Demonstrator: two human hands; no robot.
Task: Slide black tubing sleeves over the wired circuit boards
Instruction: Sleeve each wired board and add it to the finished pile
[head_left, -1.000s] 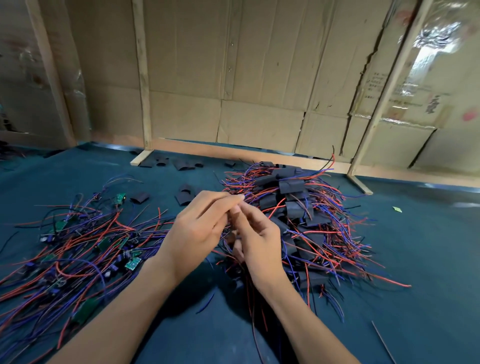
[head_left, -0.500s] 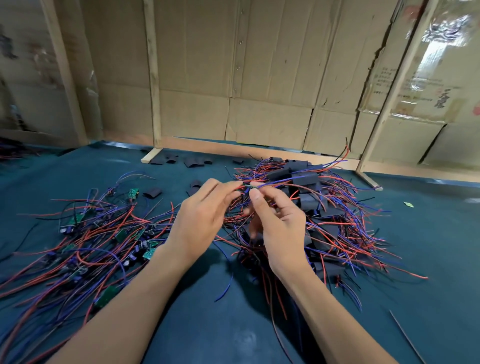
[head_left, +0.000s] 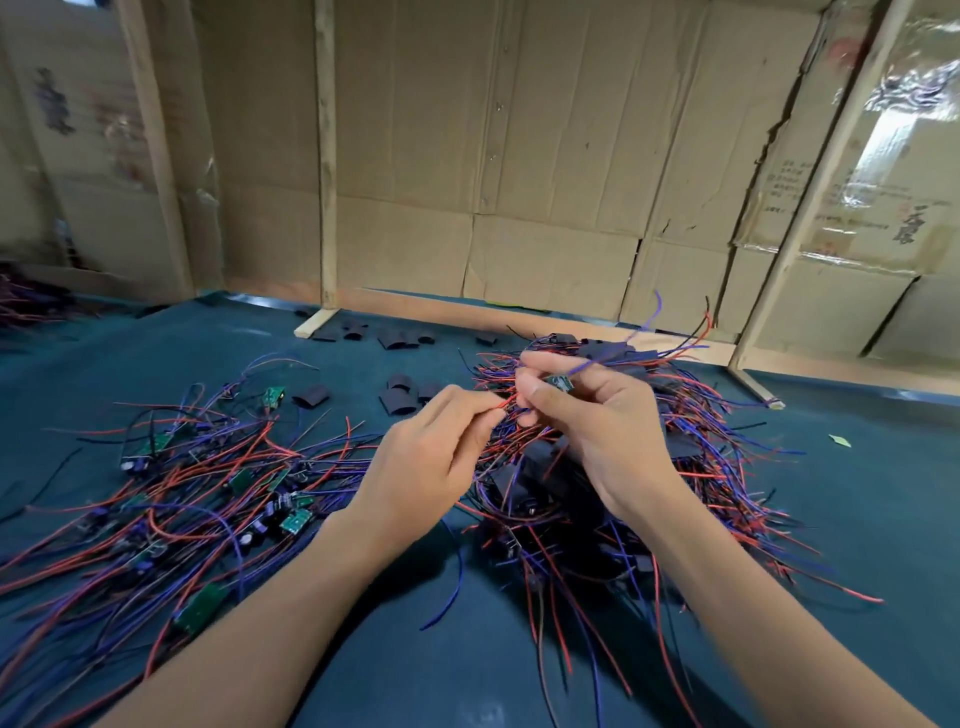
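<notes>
- Right hand (head_left: 597, 426) pinches small circuit board (head_left: 560, 383), raised above right wire pile (head_left: 701, 441).
- Left hand (head_left: 431, 457) pinches its red wire (head_left: 506, 404).
- Risk: trailing leads snag pile, dragging finished pieces.
- Loose black sleeves (head_left: 397, 400) lie farther left.

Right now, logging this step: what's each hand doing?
Left hand: pinching a red wire.
Right hand: holding a small circuit board.
</notes>
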